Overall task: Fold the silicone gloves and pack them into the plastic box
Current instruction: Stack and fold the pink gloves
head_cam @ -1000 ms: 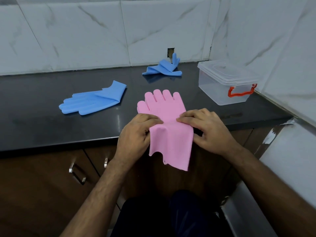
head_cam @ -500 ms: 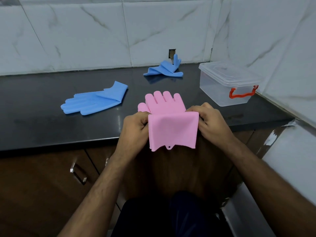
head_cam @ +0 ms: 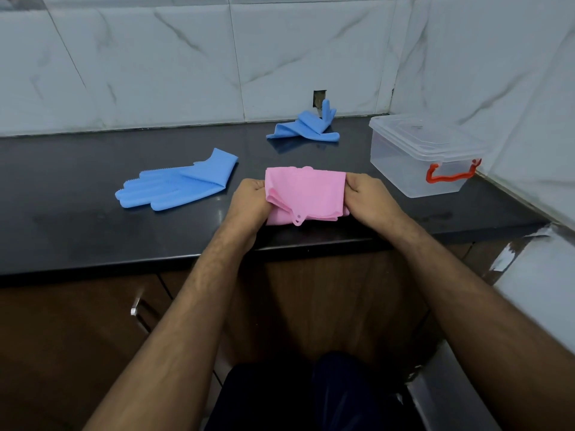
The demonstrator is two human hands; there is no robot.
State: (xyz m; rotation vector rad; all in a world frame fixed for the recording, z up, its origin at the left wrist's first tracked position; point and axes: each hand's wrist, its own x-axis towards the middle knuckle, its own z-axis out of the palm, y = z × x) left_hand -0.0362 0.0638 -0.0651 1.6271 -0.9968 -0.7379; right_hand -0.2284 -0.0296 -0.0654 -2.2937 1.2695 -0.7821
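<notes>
Hands, left (head_cam: 250,199) and right (head_cam: 367,197), pinching one folded pink glove (head_cam: 306,194), two blue gloves (head_cam: 177,183), one lidded box (head_cam: 423,154)

pink glove (head_cam: 306,194), two blue gloves (head_cam: 177,183), seemingly clear box (head_cam: 413,169), red handle (head_cam: 451,175).

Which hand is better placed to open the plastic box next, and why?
Right, probably. The right hand grips the folded pink glove on the side nearer the lidded plastic box; the left hand is farther away.

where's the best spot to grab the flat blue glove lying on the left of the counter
Grip the flat blue silicone glove at its cuff end, the wide edge angled toward the back right. A hand coming from the right meets that partly doubled-over edge first; the thin fingers point left.
</notes>
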